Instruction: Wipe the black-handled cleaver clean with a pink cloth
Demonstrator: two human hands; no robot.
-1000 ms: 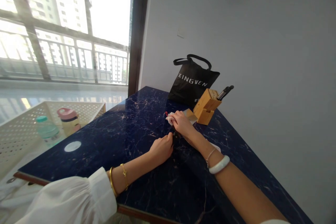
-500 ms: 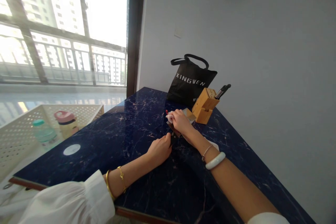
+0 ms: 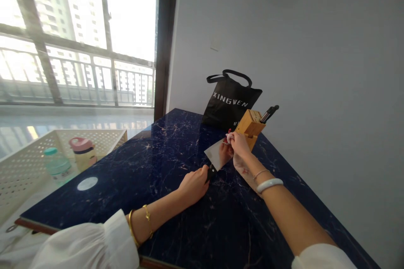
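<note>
My left hand (image 3: pixel 193 185) is closed round the black handle of a cleaver (image 3: pixel 215 154), whose broad steel blade is tilted up off the dark blue marble table (image 3: pixel 151 164). My right hand (image 3: pixel 239 143) pinches a small white cloth with red marks (image 3: pixel 228 136) against the far end of the blade. A wooden knife block (image 3: pixel 251 126) with one black-handled knife (image 3: pixel 269 113) in it stands just behind my right hand.
A black tote bag (image 3: pixel 231 100) leans against the grey wall behind the block. A white round spot (image 3: pixel 87 183) lies on the table's left part. Left of the table a perforated cream basket (image 3: pixel 38 155) holds a green-capped bottle (image 3: pixel 57 162) and a pink-lidded cup (image 3: pixel 82 150).
The cleaver blade has been raised from lying low on the table to tilted upward. My right hand with the cloth has moved away from me along the blade, toward the knife block.
</note>
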